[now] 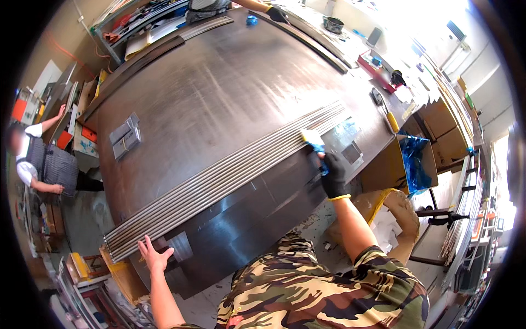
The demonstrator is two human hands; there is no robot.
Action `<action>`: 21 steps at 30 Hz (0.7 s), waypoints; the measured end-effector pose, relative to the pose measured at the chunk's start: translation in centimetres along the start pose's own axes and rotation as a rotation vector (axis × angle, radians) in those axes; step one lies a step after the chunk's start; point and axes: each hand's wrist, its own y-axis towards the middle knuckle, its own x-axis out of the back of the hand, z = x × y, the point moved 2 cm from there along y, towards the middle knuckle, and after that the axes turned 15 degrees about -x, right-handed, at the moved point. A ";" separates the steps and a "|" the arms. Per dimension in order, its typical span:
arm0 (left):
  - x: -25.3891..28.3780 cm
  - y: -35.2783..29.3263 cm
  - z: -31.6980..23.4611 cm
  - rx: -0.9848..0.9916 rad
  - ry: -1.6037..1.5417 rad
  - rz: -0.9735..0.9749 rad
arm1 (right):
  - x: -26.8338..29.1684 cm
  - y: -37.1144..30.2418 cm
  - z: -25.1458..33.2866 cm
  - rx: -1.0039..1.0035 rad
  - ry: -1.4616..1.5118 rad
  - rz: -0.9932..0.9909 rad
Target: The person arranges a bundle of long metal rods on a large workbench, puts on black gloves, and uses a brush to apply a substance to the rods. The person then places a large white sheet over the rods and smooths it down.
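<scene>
Several long, thin metal rods (224,178) lie side by side in a flat row, slanting across the near part of the dark tabletop (219,82). My right hand (333,174), in a black glove with a yellow cuff, is closed round a brush (313,138) with a blue handle and a pale head. The brush head rests at or just over the rods near their right end; contact is hard to tell. My left hand (155,255) is bare, its fingers spread at the near edge of the rods' left end.
A bundle of grey flat pieces (126,136) lies on the table's left. A yellow-handled tool (386,111) is near the right edge, beside a carton (386,164) with blue plastic. One person (41,159) stands at the left; another's gloved hand (278,15) is at the far edge.
</scene>
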 end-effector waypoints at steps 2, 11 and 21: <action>-0.3 0.1 0.4 -0.028 -0.004 -0.019 | -1.8 -1.6 -0.9 -0.117 0.012 0.055; 0.1 0.0 -0.4 -0.001 -0.002 -0.004 | -7.2 2.6 -1.8 0.274 -0.508 0.068; 0.8 -0.4 -0.8 0.016 0.081 0.020 | -12.7 1.3 -1.1 0.179 -0.331 0.190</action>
